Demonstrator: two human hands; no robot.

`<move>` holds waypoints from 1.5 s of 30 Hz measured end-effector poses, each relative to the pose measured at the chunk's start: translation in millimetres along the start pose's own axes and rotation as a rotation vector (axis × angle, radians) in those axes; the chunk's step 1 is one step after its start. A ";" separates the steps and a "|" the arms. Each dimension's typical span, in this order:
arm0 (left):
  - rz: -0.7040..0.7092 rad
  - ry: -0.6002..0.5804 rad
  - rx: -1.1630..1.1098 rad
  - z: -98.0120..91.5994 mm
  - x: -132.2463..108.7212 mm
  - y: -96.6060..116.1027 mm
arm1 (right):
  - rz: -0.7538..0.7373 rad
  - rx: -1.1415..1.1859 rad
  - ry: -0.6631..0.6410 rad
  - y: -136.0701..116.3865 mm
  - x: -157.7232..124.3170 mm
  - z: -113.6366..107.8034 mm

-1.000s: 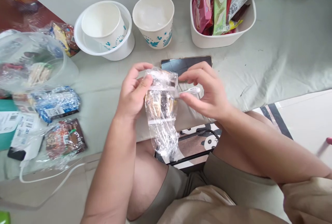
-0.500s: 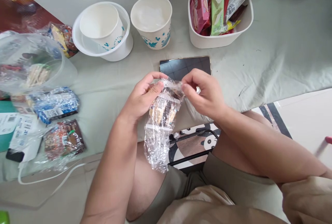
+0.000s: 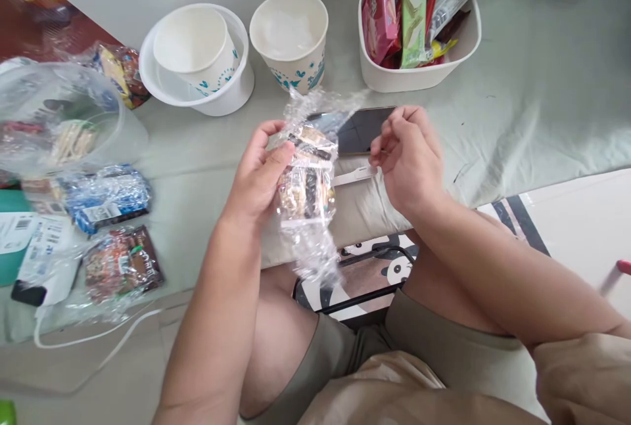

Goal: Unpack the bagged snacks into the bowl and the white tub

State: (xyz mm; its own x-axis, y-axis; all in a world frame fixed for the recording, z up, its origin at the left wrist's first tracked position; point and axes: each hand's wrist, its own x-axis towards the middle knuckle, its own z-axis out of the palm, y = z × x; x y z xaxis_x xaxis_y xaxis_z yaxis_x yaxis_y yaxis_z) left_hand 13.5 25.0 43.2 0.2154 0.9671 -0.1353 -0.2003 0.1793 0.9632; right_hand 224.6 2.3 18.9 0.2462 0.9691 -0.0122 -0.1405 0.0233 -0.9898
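My left hand (image 3: 263, 172) grips a clear plastic snack packet (image 3: 308, 192) by its left edge, thumb on top. Pale and dark biscuit-like pieces show through its crinkled film; the upper end flares loosely, and the lower end hangs over the table's front edge. To its right, apart from the packet, my right hand (image 3: 411, 156) is closed with fingers curled; whether anything is in them is hidden. A slim white strip (image 3: 355, 176) lies just below those fingertips, and I cannot tell if they touch it. Behind both hands a dark-screened phone (image 3: 357, 133) rests on the cloth, partly covered.
Along the back stand a white bowl (image 3: 148, 77) with a paper cup (image 3: 194, 50) in it, another paper cup (image 3: 296, 44), and a white bin (image 3: 419, 77) of wrapped snacks. At left are a clear tub (image 3: 133, 129), a blue packet (image 3: 106, 195), a brown packet (image 3: 121, 264) and a white cable (image 3: 98, 339).
My right hand has let go of the packet's upper end and moved right. The packet's top film has spread upward, and its lower end has swung right. My left hand keeps its hold.
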 end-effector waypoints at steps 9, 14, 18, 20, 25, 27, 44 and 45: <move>0.008 -0.144 0.014 8.8 -3.4 1.6 | -0.111 -0.224 -0.397 -18.8 -25.9 13.3; 0.041 -0.077 0.048 8.3 -2.6 -4.1 | -0.222 -0.374 -0.321 -18.1 -23.8 13.5; 0.056 -0.036 0.067 6.5 -1.6 -7.1 | -0.262 -0.422 -0.235 -18.3 -23.4 15.6; 0.106 -0.052 0.124 6.6 -2.3 -6.9 | -0.250 -0.424 -0.218 -19.2 -23.4 15.8; 0.132 -0.182 0.241 10.6 -5.1 -6.1 | -0.191 -0.419 -0.251 -20.5 -22.4 13.7; 0.124 -0.200 0.244 11.8 -5.6 -5.7 | -0.165 -0.356 -0.275 -19.6 -20.9 12.5; 0.001 0.079 -0.184 -7.9 15.2 2.0 | 0.310 0.302 -0.180 -15.9 -2.6 3.0; -0.031 0.073 -0.214 -5.0 13.7 2.4 | 0.354 0.327 -0.229 -17.8 -5.5 6.2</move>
State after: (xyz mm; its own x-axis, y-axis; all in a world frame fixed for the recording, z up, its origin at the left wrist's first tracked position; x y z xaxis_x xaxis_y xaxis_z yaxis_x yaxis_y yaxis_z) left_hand 11.2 39.7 42.5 0.1562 0.9696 -0.1884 -0.3944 0.2360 0.8881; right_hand 219.8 -1.9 37.5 -0.0804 0.9596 -0.2697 -0.4774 -0.2746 -0.8347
